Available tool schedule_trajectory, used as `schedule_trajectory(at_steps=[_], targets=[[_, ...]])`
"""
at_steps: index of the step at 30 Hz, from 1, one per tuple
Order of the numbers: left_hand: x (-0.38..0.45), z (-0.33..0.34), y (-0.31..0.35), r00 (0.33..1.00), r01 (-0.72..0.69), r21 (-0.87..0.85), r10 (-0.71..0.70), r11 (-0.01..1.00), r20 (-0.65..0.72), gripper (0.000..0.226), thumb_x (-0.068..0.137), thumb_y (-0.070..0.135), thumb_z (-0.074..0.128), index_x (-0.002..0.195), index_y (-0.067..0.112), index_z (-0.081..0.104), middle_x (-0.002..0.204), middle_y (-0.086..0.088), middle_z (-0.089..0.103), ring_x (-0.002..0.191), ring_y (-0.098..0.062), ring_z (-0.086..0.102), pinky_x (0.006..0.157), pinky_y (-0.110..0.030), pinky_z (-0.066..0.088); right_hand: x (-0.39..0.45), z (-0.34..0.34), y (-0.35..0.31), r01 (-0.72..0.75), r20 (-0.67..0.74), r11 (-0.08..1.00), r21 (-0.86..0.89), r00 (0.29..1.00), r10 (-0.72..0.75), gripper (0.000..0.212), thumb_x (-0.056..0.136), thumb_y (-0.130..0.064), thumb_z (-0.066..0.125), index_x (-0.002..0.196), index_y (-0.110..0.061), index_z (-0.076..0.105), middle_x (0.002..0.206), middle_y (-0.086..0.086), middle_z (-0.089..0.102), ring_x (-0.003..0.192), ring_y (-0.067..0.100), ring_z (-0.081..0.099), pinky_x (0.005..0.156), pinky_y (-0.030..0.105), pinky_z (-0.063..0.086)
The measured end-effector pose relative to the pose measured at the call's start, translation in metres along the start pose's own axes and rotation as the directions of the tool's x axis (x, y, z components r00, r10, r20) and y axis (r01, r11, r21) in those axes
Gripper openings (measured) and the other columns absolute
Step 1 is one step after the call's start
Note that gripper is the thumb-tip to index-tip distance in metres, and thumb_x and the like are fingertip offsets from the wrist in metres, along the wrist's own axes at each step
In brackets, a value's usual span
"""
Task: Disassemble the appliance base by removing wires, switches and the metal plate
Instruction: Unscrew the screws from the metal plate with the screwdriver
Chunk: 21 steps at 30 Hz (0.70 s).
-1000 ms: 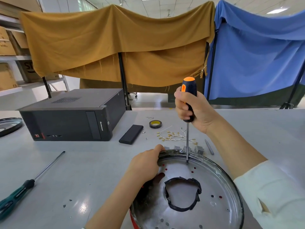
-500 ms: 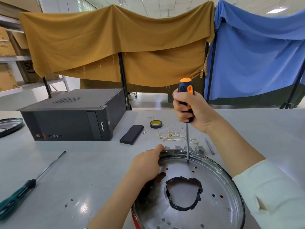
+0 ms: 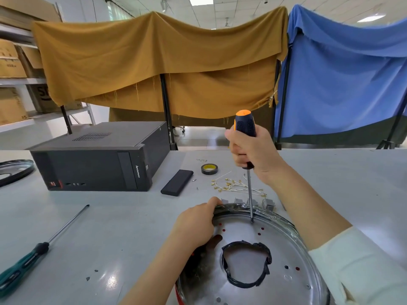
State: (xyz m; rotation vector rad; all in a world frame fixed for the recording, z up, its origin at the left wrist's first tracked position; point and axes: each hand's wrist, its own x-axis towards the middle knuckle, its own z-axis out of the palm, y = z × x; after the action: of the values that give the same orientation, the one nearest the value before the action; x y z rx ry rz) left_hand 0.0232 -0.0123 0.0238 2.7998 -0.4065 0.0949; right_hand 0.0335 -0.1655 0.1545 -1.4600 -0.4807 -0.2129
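Note:
The round appliance base with its shiny metal plate (image 3: 290, 249) lies at the table's near edge, a central hole ringed in black tape (image 3: 246, 264). My left hand (image 3: 196, 225) grips the base's far left rim. My right hand (image 3: 253, 150) grips the orange-and-black screwdriver (image 3: 245, 128) upright, its tip set on a screw at the plate's far side (image 3: 252, 221). Removed white wires with brass terminals (image 3: 233, 186) and grey switches (image 3: 267, 204) lie just behind the base.
A black computer case (image 3: 97, 159) stands at the left. A black slim box (image 3: 177, 182) and a tape roll (image 3: 209, 169) lie mid-table. A green-handled screwdriver (image 3: 33, 254) lies at the near left, and a black ring (image 3: 13, 170) at the far left edge.
My right hand has turned a little on the screwdriver handle, with the tip staying on the same screw. My left hand keeps its hold on the rim.

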Motion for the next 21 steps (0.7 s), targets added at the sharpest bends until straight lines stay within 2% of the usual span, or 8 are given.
schedule_trajectory(at_steps=[3, 6, 8, 10, 13, 15, 17, 21], targets=[[0.000, 0.000, -0.001, 1.000, 0.005, -0.001, -0.005, 1.000, -0.002, 0.052, 0.082, 0.016, 0.051, 0.125, 0.038, 0.034, 0.117, 0.002, 0.062, 0.105, -0.023, 0.059, 0.076, -0.035, 0.046, 0.001, -0.011, -0.003, -0.065, 0.159, 0.993, 0.097, 0.986, 0.049, 0.023, 0.082, -0.019, 0.063, 0.074, -0.018, 0.041, 0.053, -0.002, 0.030, 0.042, 0.013, 0.022, 0.041, 0.021, 0.023], [0.001, 0.002, -0.002, 1.000, 0.007, -0.006, -0.007, 1.000, 0.005, 0.051, 0.082, 0.018, 0.053, 0.125, 0.039, 0.033, 0.115, 0.002, 0.063, 0.105, -0.022, 0.059, 0.077, -0.036, 0.048, -0.001, -0.008, 0.001, 0.019, -0.169, 0.980, -0.200, 0.984, -0.053, 0.021, 0.086, -0.021, 0.063, 0.084, -0.019, 0.042, 0.061, -0.001, 0.045, 0.046, 0.015, 0.042, 0.047, 0.026, 0.039], [0.002, 0.002, -0.002, 1.000, 0.012, -0.009, -0.012, 1.000, 0.004, 0.051, 0.082, 0.020, 0.053, 0.124, 0.040, 0.033, 0.114, 0.003, 0.063, 0.105, -0.021, 0.059, 0.078, -0.036, 0.049, 0.000, -0.002, 0.005, 0.010, -0.380, 0.900, -0.435, 0.905, -0.194, 0.021, 0.085, -0.022, 0.063, 0.086, -0.022, 0.042, 0.068, -0.004, 0.048, 0.056, 0.016, 0.051, 0.049, 0.025, 0.042], [0.002, 0.003, -0.003, 1.000, 0.011, -0.008, -0.011, 1.000, 0.002, 0.050, 0.082, 0.021, 0.053, 0.123, 0.040, 0.033, 0.114, 0.004, 0.063, 0.105, -0.020, 0.059, 0.078, -0.037, 0.049, 0.001, 0.003, 0.007, 0.025, -0.429, 0.909, -0.417, 0.876, -0.221, 0.021, 0.086, -0.023, 0.063, 0.080, -0.023, 0.043, 0.069, -0.004, 0.047, 0.061, 0.019, 0.053, 0.053, 0.028, 0.044], [0.002, 0.003, -0.003, 1.000, 0.001, -0.007, -0.001, 1.000, -0.004, 0.048, 0.083, 0.024, 0.054, 0.122, 0.041, 0.032, 0.114, 0.005, 0.063, 0.105, -0.019, 0.060, 0.079, -0.037, 0.049, 0.001, -0.001, 0.006, 0.033, -0.311, 0.987, -0.155, 0.947, -0.080, 0.022, 0.084, -0.017, 0.065, 0.074, -0.016, 0.045, 0.057, -0.001, 0.041, 0.047, 0.015, 0.038, 0.046, 0.028, 0.035], [0.002, 0.004, -0.004, 1.000, -0.007, -0.003, 0.007, 1.000, -0.009, 0.048, 0.084, 0.025, 0.055, 0.123, 0.041, 0.032, 0.115, 0.006, 0.062, 0.106, -0.019, 0.060, 0.079, -0.037, 0.049, 0.001, -0.010, 0.003, -0.040, 0.017, 0.996, 0.078, 0.999, 0.039, 0.021, 0.081, -0.013, 0.064, 0.071, -0.018, 0.047, 0.049, -0.004, 0.034, 0.040, 0.011, 0.027, 0.042, 0.022, 0.025], [0.002, 0.003, -0.004, 1.000, -0.004, -0.004, 0.004, 1.000, -0.008, 0.049, 0.084, 0.024, 0.054, 0.124, 0.040, 0.032, 0.116, 0.005, 0.062, 0.106, -0.020, 0.059, 0.079, -0.036, 0.049, 0.001, -0.019, 0.000, -0.111, 0.234, 0.981, 0.158, 0.969, 0.072, 0.019, 0.080, -0.014, 0.064, 0.070, -0.019, 0.050, 0.048, -0.005, 0.032, 0.038, 0.011, 0.023, 0.041, 0.020, 0.024], [0.003, 0.004, -0.004, 1.000, 0.005, -0.008, -0.005, 1.000, -0.002, 0.049, 0.084, 0.023, 0.054, 0.124, 0.041, 0.033, 0.115, 0.005, 0.063, 0.106, -0.019, 0.059, 0.080, -0.037, 0.049, -0.001, -0.021, 0.003, -0.002, -0.064, 0.996, -0.088, 0.998, -0.003, 0.019, 0.085, -0.019, 0.066, 0.085, -0.015, 0.046, 0.063, 0.004, 0.048, 0.045, 0.014, 0.043, 0.051, 0.030, 0.040]])
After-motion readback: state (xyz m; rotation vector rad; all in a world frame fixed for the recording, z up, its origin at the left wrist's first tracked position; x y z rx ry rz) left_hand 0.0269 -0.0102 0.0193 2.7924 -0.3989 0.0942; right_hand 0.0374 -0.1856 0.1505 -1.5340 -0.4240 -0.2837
